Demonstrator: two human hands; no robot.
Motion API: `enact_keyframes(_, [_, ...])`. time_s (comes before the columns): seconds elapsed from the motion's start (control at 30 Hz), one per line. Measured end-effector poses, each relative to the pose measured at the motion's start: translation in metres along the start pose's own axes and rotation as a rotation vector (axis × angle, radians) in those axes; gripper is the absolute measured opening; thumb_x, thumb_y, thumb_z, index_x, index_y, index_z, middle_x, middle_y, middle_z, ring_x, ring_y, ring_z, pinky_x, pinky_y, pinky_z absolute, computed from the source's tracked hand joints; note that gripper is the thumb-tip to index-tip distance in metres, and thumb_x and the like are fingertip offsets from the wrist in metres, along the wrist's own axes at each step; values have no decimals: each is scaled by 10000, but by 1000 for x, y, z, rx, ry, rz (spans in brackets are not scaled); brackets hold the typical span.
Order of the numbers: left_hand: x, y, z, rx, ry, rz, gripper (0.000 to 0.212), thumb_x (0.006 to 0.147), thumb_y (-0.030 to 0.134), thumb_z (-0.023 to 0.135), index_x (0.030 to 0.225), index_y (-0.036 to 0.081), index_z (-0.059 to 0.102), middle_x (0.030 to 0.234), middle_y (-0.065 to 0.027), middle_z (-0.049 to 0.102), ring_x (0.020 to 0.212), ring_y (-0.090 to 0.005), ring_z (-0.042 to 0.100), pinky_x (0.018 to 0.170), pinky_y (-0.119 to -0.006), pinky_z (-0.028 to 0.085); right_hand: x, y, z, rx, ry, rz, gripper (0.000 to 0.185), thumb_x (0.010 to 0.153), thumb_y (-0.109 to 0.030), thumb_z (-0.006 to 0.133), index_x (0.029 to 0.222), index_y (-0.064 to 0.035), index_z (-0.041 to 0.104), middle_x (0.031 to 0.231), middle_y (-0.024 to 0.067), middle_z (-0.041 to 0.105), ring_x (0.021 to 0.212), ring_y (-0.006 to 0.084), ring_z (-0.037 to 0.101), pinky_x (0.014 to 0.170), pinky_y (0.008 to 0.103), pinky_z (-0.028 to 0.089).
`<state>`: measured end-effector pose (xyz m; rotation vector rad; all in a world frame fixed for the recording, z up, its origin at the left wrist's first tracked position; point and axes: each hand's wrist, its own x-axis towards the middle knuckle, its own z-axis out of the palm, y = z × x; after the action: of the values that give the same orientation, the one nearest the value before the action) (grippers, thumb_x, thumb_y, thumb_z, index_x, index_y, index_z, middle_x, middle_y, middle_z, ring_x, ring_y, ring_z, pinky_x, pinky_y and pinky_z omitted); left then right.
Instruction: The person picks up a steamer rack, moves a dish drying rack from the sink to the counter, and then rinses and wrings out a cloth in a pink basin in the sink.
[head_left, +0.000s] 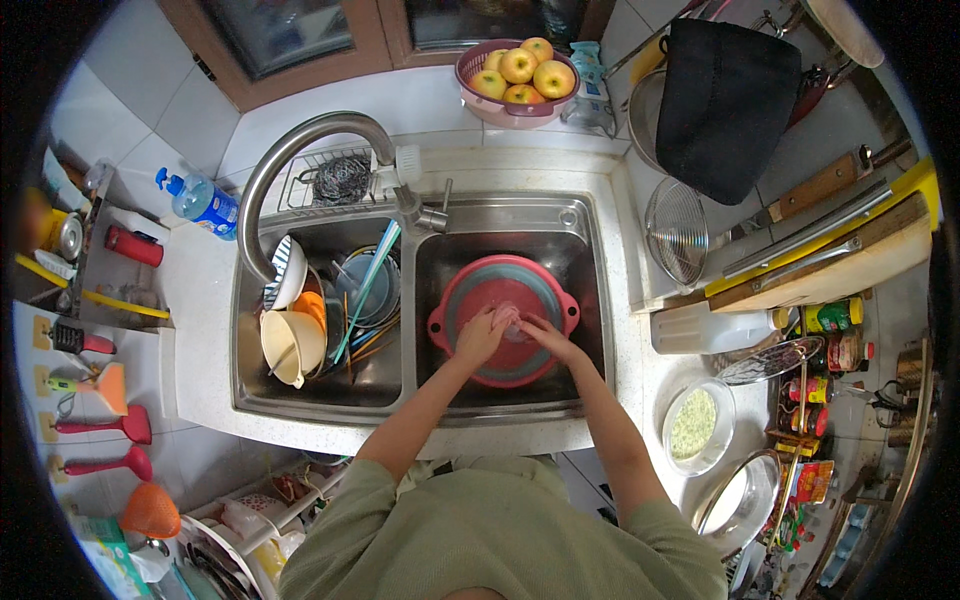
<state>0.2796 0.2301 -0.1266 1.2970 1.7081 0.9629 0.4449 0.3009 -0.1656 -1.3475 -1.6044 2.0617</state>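
Observation:
A red and grey basin (517, 367) stands in the right bowl of a double steel sink. Over its middle, my left hand (482, 334) is closed on a small pink, wet-looking piece (505, 313), perhaps raw meat; its exact kind is hard to tell. My right hand (546, 336) is at the right side of the same piece, fingertips reaching towards it; whether they grip it cannot be told. Below the hands, the basin's red bottom shows.
Dirty bowls, a cream pot (289, 345) and chopsticks fill the left sink bowl. A curved steel faucet (300, 135) arches above it. Apples in a pink basket (504, 114) stand on the sill. At right are a strainer (676, 232), a cutting board (825, 262) and a plastic jug (705, 331).

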Motion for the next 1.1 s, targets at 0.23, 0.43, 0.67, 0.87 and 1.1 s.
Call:
enact_keyframes(0.23, [2, 20, -2, 124, 1, 119, 303, 839, 264, 453, 941, 12, 588, 848, -215, 589, 800, -353, 577, 693, -418, 445, 32, 56, 10, -194, 362, -330, 306, 721, -203, 673, 964, -35, 594, 869, 81, 637, 726, 170, 607, 670, 299, 470])
enact_keyframes(0.43, [7, 31, -20, 14, 136, 51, 259, 841, 213, 460, 885, -7, 590, 752, -226, 588, 643, -370, 581, 595, -422, 451, 6, 40, 11, -727, 358, -114, 346, 682, -248, 699, 962, -62, 614, 835, 165, 620, 740, 291, 604, 659, 345, 478])
enact_keyframes(0.67, [16, 39, -15, -198, 43, 195, 273, 863, 212, 445, 948, -13, 575, 717, -124, 603, 608, -203, 586, 504, -316, 448, 36, 19, 28, -280, 550, -541, 366, 697, -222, 680, 960, 18, 593, 821, 148, 641, 798, 241, 627, 673, 336, 479])
enact_keyframes(0.87, [-5, 88, -30, -318, -60, -212, 318, 894, 272, 415, 805, -2, 548, 552, 1, 454, 427, -73, 457, 372, -226, 406, 33, 9, 41, -153, 471, -289, 350, 669, -240, 699, 863, 41, 621, 767, 161, 642, 742, 259, 636, 633, 343, 468])
enact_keyframes(1.1, [-5, 85, -36, -412, -41, -257, 324, 868, 293, 433, 965, 20, 576, 555, -15, 456, 405, -100, 476, 342, -238, 407, 13, 9, 36, -451, 640, -221, 303, 613, -256, 736, 744, 1, 642, 687, 195, 601, 672, 330, 604, 593, 406, 464])
